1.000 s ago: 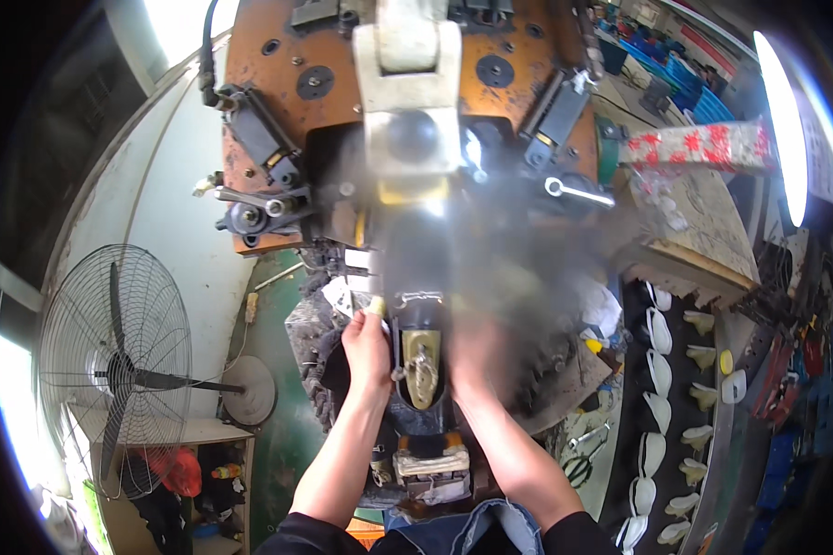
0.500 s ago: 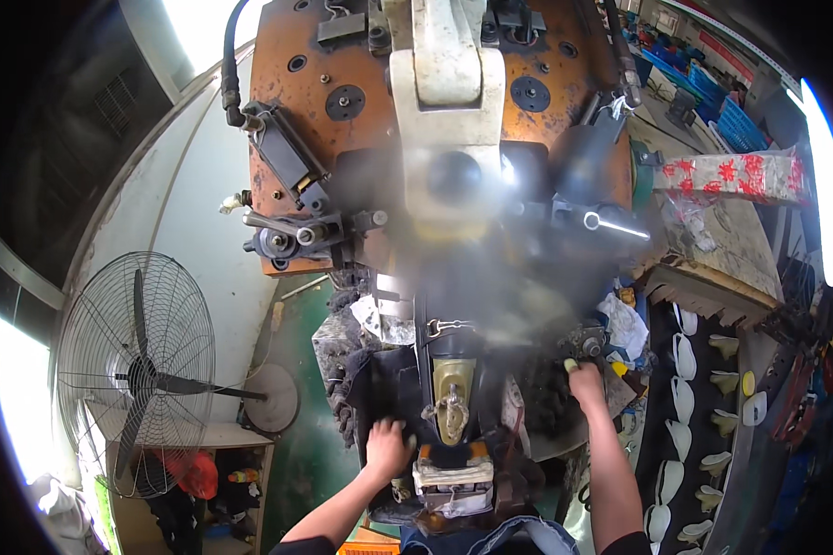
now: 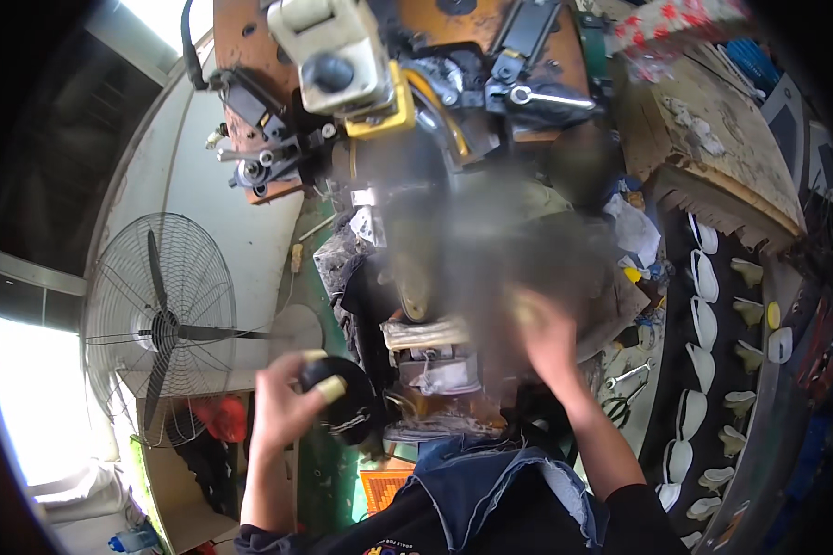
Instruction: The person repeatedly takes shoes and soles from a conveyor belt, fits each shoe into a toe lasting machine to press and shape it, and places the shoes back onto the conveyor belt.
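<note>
My left hand (image 3: 282, 398) grips a black shoe (image 3: 342, 393) with a silvery detail on it, out to the left of the machine. Pale finger covers sit on its thumb and a finger. My right hand (image 3: 544, 333) reaches in at the machine's right side. Its fingers are smeared by motion and lens haze, so what they touch is unclear. Between the hands stands an olive-coloured form (image 3: 412, 287), partly blurred, above a pale padded block (image 3: 426, 333). The machine's white and yellow head (image 3: 379, 102) hangs over the far side.
A caged fan (image 3: 162, 324) stands at the left. Along the right runs a dark rack (image 3: 722, 370) with white, curved pieces and tan ones. Pliers or scissors (image 3: 625, 402) and a wrench (image 3: 629, 375) lie near my right forearm. A wooden table (image 3: 713, 139) is beyond.
The black shoe has left the middle of the machine and is now in my left hand, further left and nearer. My right hand has moved inward. The whole view has shifted and turned.
</note>
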A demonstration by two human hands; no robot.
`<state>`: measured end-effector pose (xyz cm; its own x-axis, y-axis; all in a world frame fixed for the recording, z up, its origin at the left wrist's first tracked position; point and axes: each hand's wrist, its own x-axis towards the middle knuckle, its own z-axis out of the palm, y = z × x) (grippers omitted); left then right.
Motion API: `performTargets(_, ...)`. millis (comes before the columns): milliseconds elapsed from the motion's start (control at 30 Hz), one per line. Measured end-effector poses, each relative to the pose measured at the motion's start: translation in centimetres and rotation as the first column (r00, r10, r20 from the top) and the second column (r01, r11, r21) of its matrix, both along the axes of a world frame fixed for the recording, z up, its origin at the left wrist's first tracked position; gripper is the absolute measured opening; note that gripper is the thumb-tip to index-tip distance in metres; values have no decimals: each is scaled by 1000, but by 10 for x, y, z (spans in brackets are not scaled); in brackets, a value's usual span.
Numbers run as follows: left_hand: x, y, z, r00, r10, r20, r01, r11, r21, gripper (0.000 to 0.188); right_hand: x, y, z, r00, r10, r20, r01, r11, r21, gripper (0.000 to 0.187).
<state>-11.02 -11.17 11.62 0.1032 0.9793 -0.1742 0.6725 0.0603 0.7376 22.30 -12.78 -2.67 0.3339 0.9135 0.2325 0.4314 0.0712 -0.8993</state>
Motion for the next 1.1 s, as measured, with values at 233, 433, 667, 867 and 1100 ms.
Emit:
performTargets(233, 227, -8, -21, 705, -395, 589, 381, 911, 155, 56, 28, -148, 69, 325, 512, -795, -544, 789, 286, 90)
performTargets(433, 464, -195, -60, 198, -766, 612, 978, 192, -76, 24, 97, -352, 7, 585, -338, -737, 480, 877, -21, 99)
performTargets(667, 594, -564, -181, -156, -830, 536, 968, -237, -85, 33, 75, -730, -137, -221, -832, -508, 908, 15, -418, 45)
performTargets(867, 615, -931, -299, -559, -594, 579, 785, -604, 137, 43, 3, -1001, -211, -148, -721, 677, 666, -578, -471, 43)
performTargets(1100, 648, -1146, -403, -741, -551, 384, 618, -783, 69, 59, -32, -1019, -181, -140, -820, 555, 756, -451, -475, 29)
